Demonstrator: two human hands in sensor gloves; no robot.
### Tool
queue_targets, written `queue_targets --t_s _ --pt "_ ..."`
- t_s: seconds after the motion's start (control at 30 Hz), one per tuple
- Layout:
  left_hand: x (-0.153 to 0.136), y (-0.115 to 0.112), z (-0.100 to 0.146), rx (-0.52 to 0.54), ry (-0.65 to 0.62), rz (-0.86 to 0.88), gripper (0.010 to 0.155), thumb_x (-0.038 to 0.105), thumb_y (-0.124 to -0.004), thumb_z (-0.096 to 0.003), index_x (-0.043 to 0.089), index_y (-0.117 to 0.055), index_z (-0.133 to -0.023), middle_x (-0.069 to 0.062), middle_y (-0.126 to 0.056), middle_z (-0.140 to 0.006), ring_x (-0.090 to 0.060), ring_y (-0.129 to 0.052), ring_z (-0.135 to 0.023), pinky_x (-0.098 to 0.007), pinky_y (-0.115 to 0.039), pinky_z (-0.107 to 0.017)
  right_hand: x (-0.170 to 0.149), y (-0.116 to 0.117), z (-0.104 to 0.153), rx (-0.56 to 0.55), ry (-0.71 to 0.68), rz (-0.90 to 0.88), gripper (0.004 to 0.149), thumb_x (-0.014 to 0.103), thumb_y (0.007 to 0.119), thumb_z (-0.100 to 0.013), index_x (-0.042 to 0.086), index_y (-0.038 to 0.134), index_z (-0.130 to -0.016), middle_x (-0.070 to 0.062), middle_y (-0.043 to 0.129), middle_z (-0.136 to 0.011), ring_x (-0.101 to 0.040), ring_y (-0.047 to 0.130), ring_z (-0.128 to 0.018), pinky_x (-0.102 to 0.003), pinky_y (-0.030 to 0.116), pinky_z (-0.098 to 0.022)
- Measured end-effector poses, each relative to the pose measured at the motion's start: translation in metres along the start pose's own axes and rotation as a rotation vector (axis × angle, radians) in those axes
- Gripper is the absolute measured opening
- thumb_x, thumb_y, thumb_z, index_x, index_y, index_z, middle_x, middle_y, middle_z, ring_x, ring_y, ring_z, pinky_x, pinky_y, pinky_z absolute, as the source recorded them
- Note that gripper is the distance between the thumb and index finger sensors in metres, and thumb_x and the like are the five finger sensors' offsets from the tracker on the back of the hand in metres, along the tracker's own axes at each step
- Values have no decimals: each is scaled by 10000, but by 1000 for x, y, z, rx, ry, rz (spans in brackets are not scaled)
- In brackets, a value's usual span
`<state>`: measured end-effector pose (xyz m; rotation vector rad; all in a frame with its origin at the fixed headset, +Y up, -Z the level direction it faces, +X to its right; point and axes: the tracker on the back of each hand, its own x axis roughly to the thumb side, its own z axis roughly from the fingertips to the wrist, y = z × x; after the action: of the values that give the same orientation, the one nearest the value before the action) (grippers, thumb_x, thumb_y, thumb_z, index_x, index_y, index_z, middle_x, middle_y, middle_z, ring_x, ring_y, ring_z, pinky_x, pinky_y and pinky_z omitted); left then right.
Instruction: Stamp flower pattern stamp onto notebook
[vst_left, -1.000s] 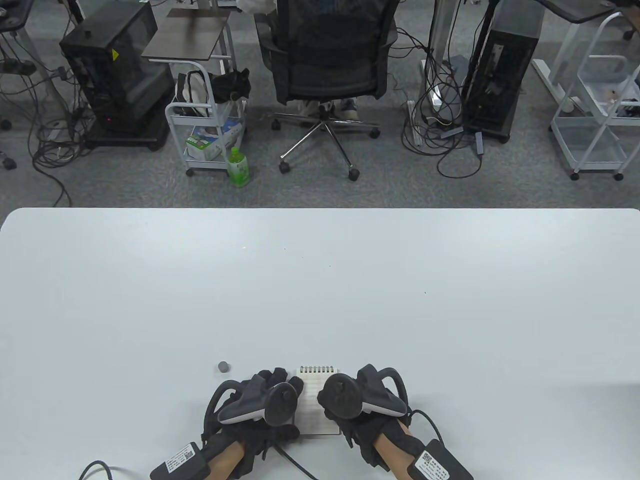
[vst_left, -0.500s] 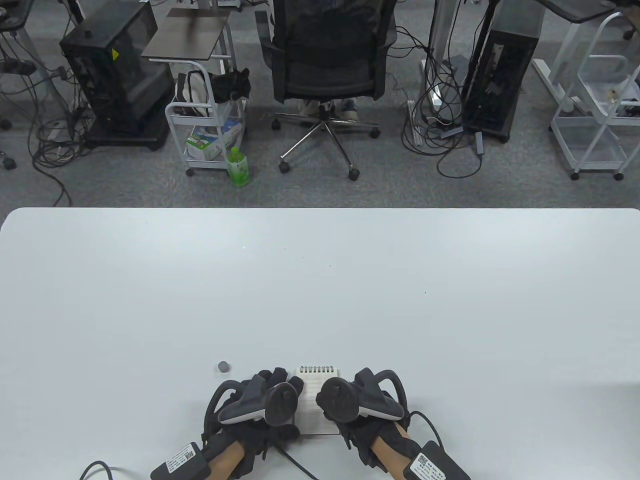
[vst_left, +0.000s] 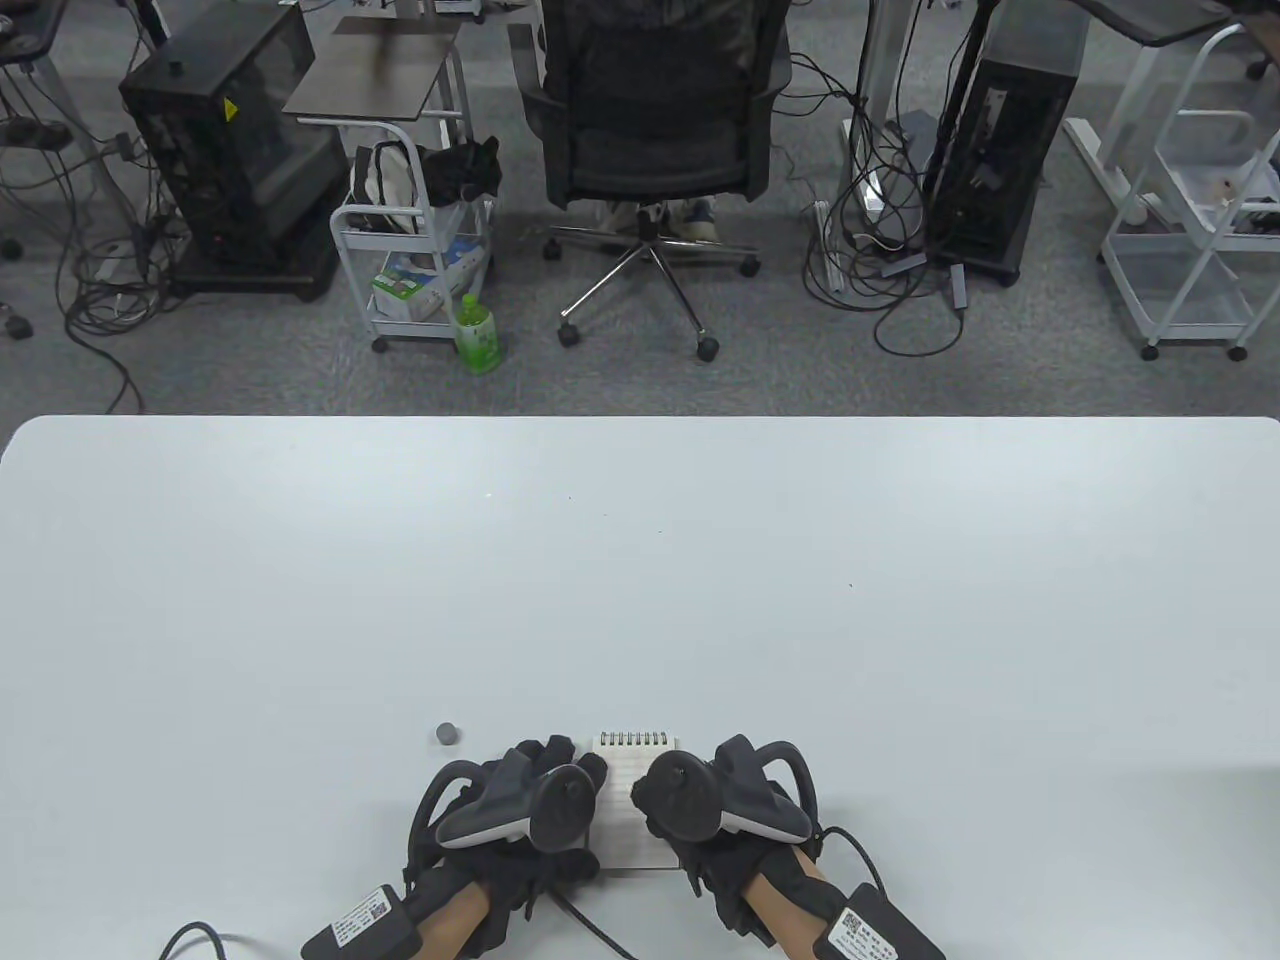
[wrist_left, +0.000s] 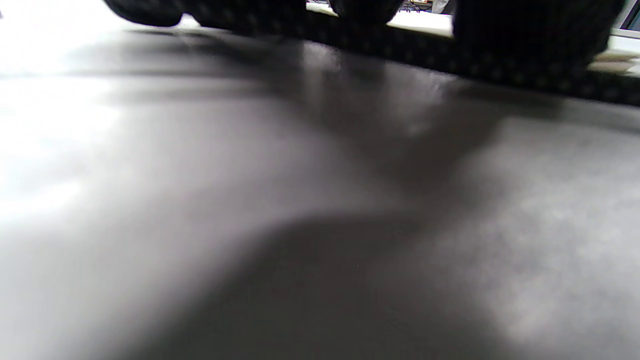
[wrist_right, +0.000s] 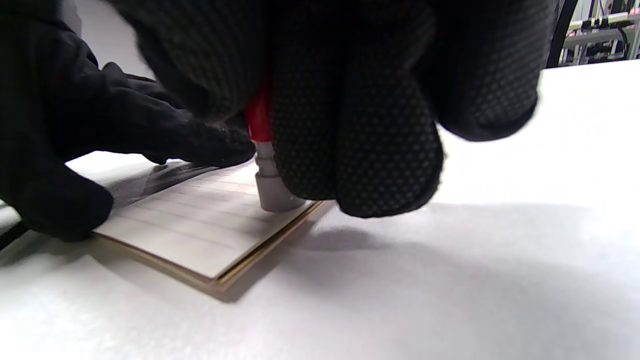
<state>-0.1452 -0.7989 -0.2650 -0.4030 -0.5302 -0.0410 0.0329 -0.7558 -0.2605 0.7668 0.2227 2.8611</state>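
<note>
- Notebook (vst_left: 635, 800), a small spiral-bound pad, lies open on the white tabletop (vst_left: 640, 600) near its front edge, between two gloved hands; in the right wrist view its ruled page (wrist_right: 200, 220) sits flat, one corner toward the camera.
- Task status, as judged here: the stamping stroke itself appears under way, the stamp's base meeting the page near its right edge; lifting off and checking for a flower print remain, and no print can be seen yet.
- Left hand (vst_left: 520, 810) rests on the pad's left side, fingers (wrist_right: 165, 135) stretched flat across the paper, pinning it down rather than gripping anything.
- Right hand (vst_left: 715, 805) is hunched over the pad's right side, its fingers (wrist_right: 360, 130) curled tight around the stamp and pointing it straight down.
- Stamp (wrist_right: 270, 175), red-bodied with a grey foot, stands upright with that foot on the paper.
- Small grey cap-like piece (vst_left: 447, 733) sits alone on the tabletop, just left of the left hand; whether it belongs to the stamp cannot be told.
</note>
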Motion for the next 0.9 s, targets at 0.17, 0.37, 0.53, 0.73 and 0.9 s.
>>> queue_targets --t_s 0.17,0.37,0.53,0.73,0.9 --pt "0 0 0 0 0 2 896 623 -698 -334 233 -361 -1067 -171 -302 -1124 -459 -368 -1002 -637 -456 -662 -1 -7 3 -69 -11 19 425 312 852 -395 247 861 -816 -141 989 -640 -321 1078 -477 -551 825 -476" --pt "0 0 0 0 0 3 896 622 -700 -334 231 -362 -1067 -172 -304 -1123 -460 -368 -1001 -638 -455 -661 -25 -35 15 -333 38 -259 429 325 857 -387 245 865 -809 -120 973 -674 -326 1058 -513 -552 808 -492" --pt "0 0 0 -1 1 1 896 623 -696 -335 232 -358 -1067 -171 -300 -1124 -459 -364 -1003 -637 -455 -662 -62 -41 23 -495 103 -674 437 316 868 -384 216 868 -808 -124 975 -666 -324 1059 -501 -547 812 -478" --pt "0 1 -1 -17 2 -3 894 622 -701 -339 229 -360 -1067 -171 -305 -1124 -462 -371 -1004 -640 -452 -662 -97 -30 25 -531 197 -969 440 298 876 -385 197 864 -813 -138 973 -665 -335 1055 -498 -551 810 -469" --pt "0 6 -2 -42 0 -7 896 621 -712 -342 223 -373 -1069 -180 -328 -1122 -463 -407 -995 -626 -471 -659 -105 -27 25 -511 201 -986 440 298 876 -386 200 864 -814 -138 974 -667 -334 1055 -501 -552 809 -470"
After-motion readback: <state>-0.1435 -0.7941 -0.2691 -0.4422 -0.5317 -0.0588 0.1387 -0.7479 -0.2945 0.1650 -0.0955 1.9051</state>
